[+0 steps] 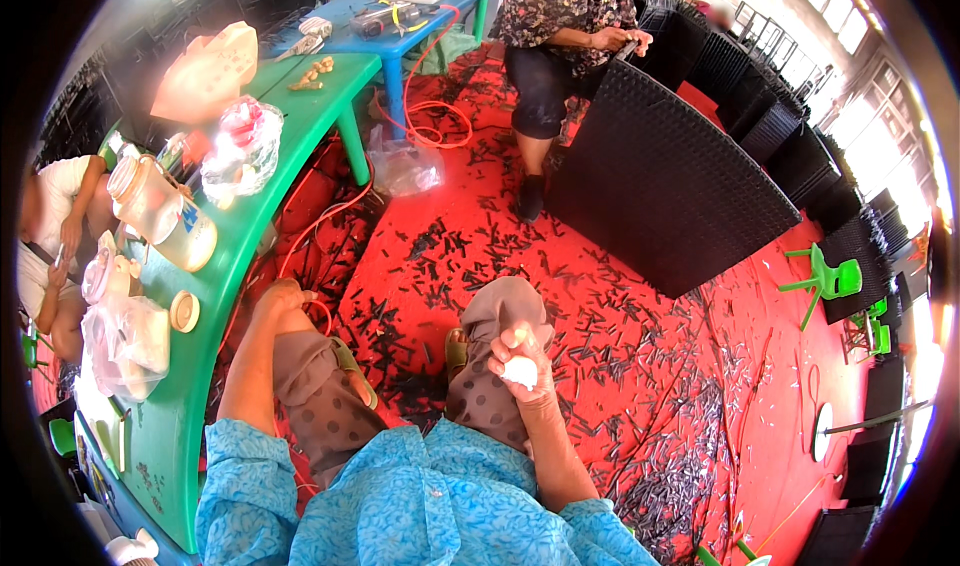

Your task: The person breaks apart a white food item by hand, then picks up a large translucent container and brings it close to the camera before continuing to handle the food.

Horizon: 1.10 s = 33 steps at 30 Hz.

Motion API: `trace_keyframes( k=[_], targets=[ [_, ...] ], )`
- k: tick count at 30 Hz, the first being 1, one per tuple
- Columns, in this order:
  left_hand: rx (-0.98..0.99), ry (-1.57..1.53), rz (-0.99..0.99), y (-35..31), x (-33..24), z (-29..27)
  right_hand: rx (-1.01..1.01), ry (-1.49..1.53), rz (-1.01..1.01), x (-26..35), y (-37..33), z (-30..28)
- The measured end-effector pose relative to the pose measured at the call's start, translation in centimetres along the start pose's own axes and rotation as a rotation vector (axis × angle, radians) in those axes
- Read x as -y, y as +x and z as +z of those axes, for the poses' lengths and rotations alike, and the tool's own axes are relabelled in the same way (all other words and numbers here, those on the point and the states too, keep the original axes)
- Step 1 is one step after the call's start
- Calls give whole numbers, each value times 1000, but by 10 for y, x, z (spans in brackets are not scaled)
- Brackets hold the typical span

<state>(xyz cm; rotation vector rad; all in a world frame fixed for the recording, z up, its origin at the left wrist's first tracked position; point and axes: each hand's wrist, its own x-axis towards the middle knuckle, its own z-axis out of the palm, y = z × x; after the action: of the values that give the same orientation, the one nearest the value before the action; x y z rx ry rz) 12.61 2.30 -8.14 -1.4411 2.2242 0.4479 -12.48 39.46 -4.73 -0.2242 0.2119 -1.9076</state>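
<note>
holding white lump [520,370], right hand [522,358]

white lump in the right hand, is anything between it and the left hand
Nothing separate lies between them. The right hand holds the white lump over the right knee; the left hand rests on the left knee, with only a gap above the red floor between.

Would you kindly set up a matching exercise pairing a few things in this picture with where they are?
Things:
1. small white lump
2. left hand
3. clear plastic jug
4. black woven panel

Places:
A. on the green table
B. resting on the left knee
C. standing on the red floor beside a seated co-worker
D. in the right hand

Pairs: 1-D, 2-B, 3-A, 4-C
</note>
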Motion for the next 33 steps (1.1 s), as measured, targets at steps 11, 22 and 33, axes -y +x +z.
trace_keyframes(
  k=[11,22,33],
  targets=[
    [12,27,13,-3,-2,-3,-12,4,4,0,0,1],
    [-10,10,35,2,2,0,-95,-93,-55,-1,7,28],
    [-56,-39,63,7,12,6,375,-282,-195,2,16,158]
  ],
)
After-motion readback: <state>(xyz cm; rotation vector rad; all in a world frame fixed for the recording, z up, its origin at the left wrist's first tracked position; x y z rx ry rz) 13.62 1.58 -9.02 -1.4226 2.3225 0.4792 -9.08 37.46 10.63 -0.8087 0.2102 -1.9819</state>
